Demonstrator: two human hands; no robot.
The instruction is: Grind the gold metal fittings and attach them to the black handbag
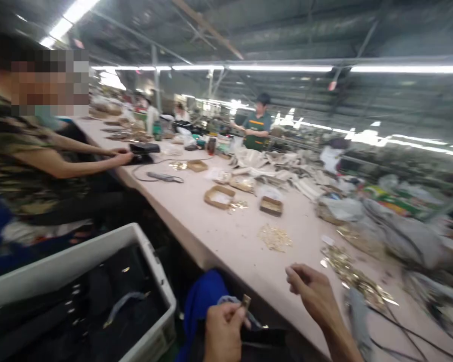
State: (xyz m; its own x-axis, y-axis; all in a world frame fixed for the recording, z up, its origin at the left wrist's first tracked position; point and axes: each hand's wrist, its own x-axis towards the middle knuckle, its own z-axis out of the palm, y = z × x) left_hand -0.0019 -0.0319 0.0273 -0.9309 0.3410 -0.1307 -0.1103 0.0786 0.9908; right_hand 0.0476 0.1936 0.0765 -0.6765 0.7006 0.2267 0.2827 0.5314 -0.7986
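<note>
My left hand (224, 327) pinches a small gold metal piece (245, 301) between thumb and fingers, low in the view over my lap. A grey strap (253, 321) and dark material (264, 338) lie right beside that hand; how they join the metal piece is unclear. My right hand (313, 289) is above the table's near edge, fingers curled together, and anything pinched in them is too small or blurred to name. Beyond it is a scatter of small pale gold pieces (275, 238). To its right lies a heap of shiny gold metal parts (347, 266).
A white crate (151, 261) of dark items stands at left. On the long table (196, 221) are small cardboard boxes (219, 197), a grey corded tool (358, 317) at right, and piles of pale strips (283, 168). A co-worker (26, 146) handles a black item (144, 149).
</note>
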